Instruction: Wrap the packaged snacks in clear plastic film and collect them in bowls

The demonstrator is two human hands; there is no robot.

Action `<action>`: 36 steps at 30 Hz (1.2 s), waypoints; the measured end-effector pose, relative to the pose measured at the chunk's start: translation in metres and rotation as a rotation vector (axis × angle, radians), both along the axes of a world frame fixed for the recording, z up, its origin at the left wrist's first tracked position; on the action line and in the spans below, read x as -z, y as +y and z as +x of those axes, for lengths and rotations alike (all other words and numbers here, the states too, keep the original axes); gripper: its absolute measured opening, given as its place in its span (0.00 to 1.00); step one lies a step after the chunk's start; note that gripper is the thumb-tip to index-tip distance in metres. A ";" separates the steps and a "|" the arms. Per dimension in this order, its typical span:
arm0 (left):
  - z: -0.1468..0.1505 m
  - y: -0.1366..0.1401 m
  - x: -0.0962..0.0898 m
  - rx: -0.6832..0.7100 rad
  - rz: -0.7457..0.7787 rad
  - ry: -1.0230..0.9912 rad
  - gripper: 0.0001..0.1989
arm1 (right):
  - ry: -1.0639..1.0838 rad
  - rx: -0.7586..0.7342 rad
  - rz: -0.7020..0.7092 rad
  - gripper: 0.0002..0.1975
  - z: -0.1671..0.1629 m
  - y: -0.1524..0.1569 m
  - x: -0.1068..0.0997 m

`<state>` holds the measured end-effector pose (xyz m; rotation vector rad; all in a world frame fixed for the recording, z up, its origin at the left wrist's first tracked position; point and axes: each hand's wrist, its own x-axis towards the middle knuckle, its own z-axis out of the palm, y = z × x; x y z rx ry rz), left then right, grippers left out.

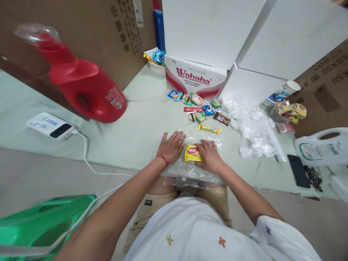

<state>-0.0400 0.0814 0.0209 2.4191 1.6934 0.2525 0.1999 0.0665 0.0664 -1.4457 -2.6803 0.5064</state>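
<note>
A clear plastic bag [179,171] lies spread at the table's front edge and hangs partly over my lap. My left hand [170,146] rests flat on its left side, fingers stretched out, with a red string round the wrist. On top of the plastic is a yellow snack packet [192,153] with a red label. My right hand [209,156] grips its right end between thumb and fingers, covering that part. Just beyond is a long yellow snack bar [209,129], with a brown snack packet [221,118] and a red stick packet [193,109] behind it.
Crumpled clear bags [251,123] lie to the right, near a black phone [298,171] and a white jug [323,146]. A Wahaha box [194,77] stands at the back. On the left are a red detergent bottle [87,87] and a white device [51,125] with a cable.
</note>
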 end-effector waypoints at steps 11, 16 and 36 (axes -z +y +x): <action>0.000 0.000 -0.002 -0.001 -0.016 0.011 0.29 | 0.014 0.009 0.003 0.39 0.011 0.002 0.001; 0.000 0.000 -0.001 0.008 -0.005 0.006 0.29 | 0.035 0.088 0.026 0.39 0.006 -0.004 0.006; 0.000 0.000 -0.002 -0.018 -0.023 0.034 0.30 | 0.002 -0.013 0.037 0.40 0.015 0.000 0.011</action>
